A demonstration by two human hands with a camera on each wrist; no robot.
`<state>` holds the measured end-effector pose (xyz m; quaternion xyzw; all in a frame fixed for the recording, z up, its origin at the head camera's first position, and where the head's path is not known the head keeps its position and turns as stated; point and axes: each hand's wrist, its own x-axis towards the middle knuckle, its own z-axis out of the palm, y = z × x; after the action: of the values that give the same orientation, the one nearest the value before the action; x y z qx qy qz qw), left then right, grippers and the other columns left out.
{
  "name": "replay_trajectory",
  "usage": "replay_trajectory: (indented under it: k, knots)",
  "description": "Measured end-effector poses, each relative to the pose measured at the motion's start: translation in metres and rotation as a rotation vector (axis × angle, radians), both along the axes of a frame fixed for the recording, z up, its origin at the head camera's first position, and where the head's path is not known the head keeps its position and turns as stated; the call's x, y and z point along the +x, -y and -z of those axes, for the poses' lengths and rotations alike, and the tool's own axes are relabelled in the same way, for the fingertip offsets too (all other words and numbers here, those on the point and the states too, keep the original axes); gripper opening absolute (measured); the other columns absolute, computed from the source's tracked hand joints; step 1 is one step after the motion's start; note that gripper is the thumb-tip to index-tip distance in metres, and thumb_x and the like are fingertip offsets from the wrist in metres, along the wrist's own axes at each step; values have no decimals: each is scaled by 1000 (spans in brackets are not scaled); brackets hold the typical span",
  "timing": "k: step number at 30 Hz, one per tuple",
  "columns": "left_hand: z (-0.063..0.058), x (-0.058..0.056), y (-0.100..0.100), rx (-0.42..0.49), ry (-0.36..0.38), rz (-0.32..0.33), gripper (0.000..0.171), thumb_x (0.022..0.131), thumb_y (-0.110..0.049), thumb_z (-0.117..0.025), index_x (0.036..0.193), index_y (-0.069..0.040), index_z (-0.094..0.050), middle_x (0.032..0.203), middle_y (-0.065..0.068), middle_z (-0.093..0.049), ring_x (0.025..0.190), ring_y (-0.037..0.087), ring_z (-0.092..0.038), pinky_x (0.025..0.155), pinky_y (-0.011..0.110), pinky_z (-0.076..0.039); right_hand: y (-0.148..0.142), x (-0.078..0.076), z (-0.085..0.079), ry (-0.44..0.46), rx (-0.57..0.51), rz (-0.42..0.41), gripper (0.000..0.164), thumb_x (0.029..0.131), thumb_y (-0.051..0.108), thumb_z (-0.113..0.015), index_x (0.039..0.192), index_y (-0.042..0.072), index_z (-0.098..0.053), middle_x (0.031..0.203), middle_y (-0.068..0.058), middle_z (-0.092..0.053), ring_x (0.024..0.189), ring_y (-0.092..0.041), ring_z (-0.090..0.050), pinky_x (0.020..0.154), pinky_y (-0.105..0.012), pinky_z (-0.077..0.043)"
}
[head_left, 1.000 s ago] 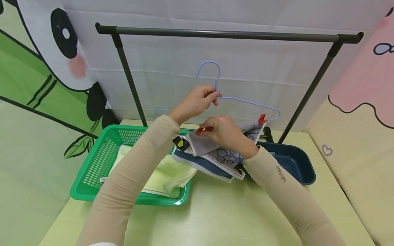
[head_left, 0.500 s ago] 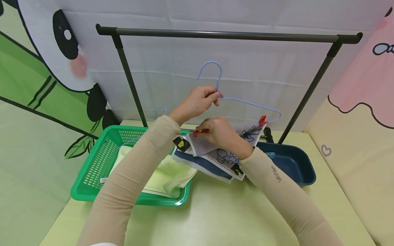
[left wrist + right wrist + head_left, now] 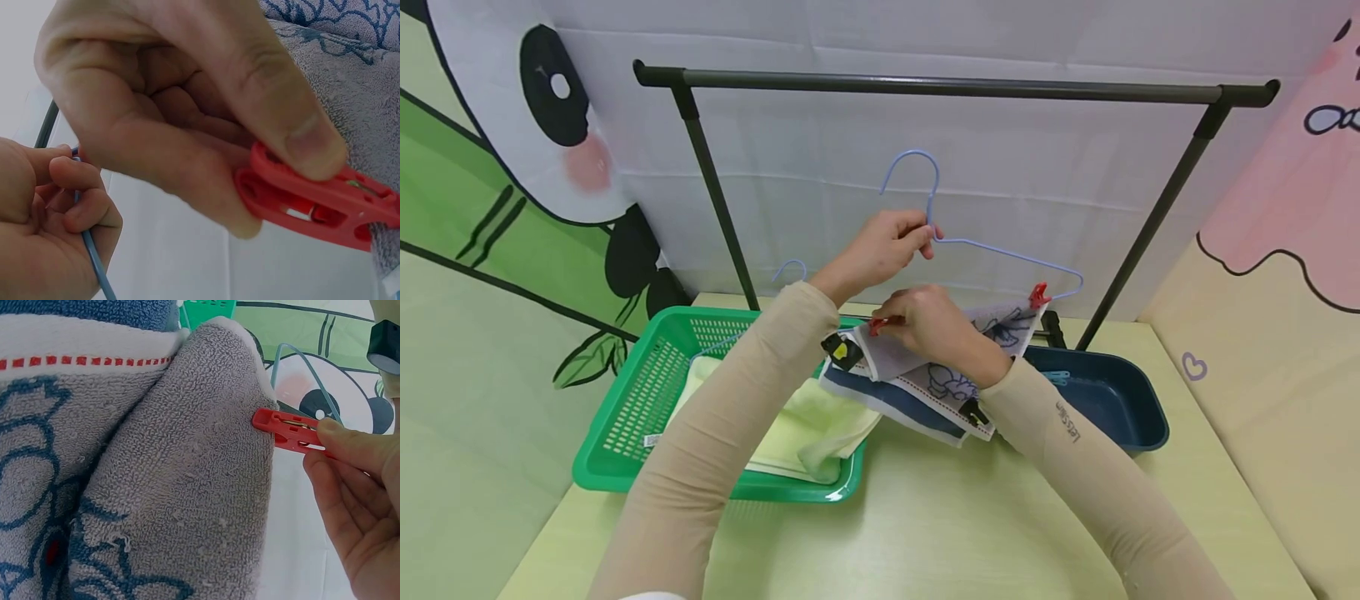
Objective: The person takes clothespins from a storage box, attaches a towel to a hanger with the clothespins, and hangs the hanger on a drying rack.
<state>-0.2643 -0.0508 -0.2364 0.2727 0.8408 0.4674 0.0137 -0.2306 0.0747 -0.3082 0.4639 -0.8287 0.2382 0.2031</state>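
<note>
In the head view, my left hand (image 3: 880,250) grips a thin blue wire hanger (image 3: 1007,254) at the base of its hook, holding it up below the rail. My right hand (image 3: 936,325) pinches a red clothespin (image 3: 312,200) between thumb and fingers. In the right wrist view, the clothespin's nose overlaps the edge of a grey terry towel (image 3: 187,456) with blue drawings and a white border. A second red clothespin (image 3: 1039,295) fastens the towel's other end by the hanger's right corner. The hanger's left part is hidden behind my hands and sleeve.
A dark rack rail (image 3: 955,87) spans the back on two posts. To the left, a green basket (image 3: 598,450) contains yellow-green cloth (image 3: 808,421) and another blue hanger (image 3: 790,264). At right stands a navy bin (image 3: 1120,400) with light-blue clothespins (image 3: 1057,377).
My right hand has shifted slightly left with the red clothespin. Light-blue clothespins in the navy bin show more now. My left hand still holds the hanger in nearly the same place.
</note>
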Motion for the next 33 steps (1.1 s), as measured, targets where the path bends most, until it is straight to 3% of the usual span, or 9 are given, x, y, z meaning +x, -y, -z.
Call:
replay_trajectory:
  k: [18,33]
  knots:
    - [-4,2,0,-21,-17,-20,26,102,-19,-42,101,-8,-65,86,6,-62,51,13,-29,49,23,-25,3,0,-1,32,21,14,5,79,3,-75,84,5,-76,81,-4,-71,73,-12,-65,67,-24,-50]
    - [-4,3,-2,-33,-4,-19,24,102,-20,-43,103,-9,-64,89,7,-63,56,16,-36,55,24,-33,3,1,-2,55,48,65,8,80,4,-75,88,4,-74,84,-4,-70,74,-13,-63,67,-25,-50]
